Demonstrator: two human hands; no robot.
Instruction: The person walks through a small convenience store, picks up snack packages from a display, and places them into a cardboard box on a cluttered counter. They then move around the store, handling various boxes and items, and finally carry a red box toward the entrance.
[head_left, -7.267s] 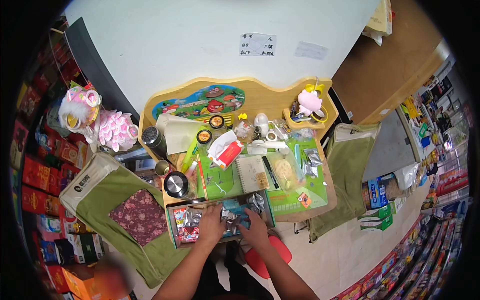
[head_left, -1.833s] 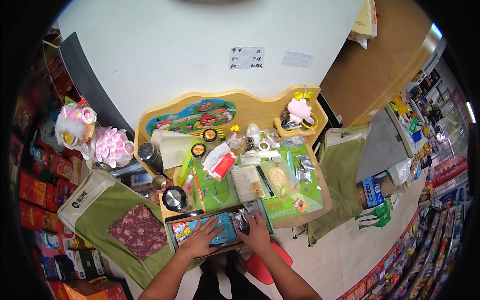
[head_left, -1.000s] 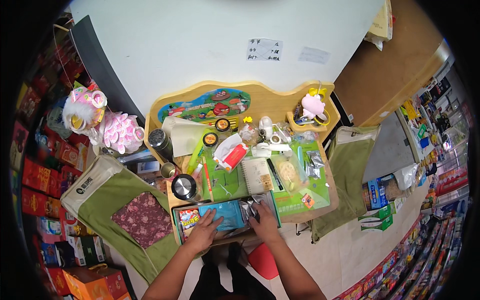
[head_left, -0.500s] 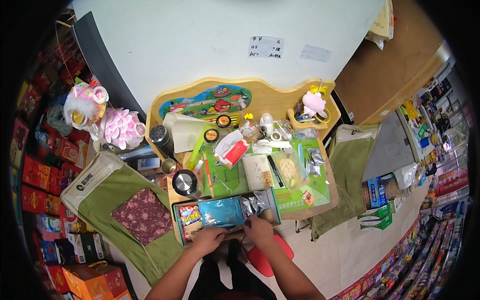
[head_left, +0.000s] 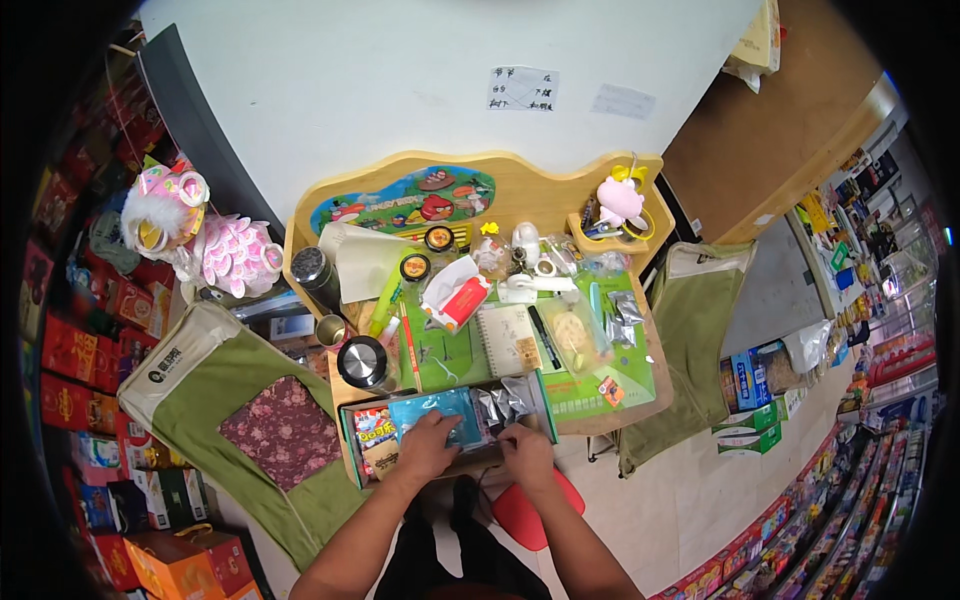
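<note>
An open drawer (head_left: 550, 410) juts from the front of the wooden desk. Inside lie a blue plastic packet (head_left: 462, 405), silver foil packets (head_left: 503, 400) and a colourful snack bag (head_left: 376, 428) above a brown packet. My left hand (head_left: 428, 447) rests on the blue packet, its fingers stretched forward over it. Beside the silver packets, my right hand (head_left: 526, 456) is at the drawer's front right with its fingers bent together. What those fingers hold, if anything, is hidden.
On the green desktop are a spiral notebook (head_left: 508, 340), a black marker (head_left: 545, 335), a red-and-white carton (head_left: 457, 292) and a steel-lidded jar (head_left: 363, 362). Green folding chairs (head_left: 285, 420) flank the desk. Below the drawer sits a red stool (head_left: 535, 515).
My left hand has moved from the drawer's front edge up onto the blue packet. The right hand stays near the silver packets. The whole view has shifted slightly.
</note>
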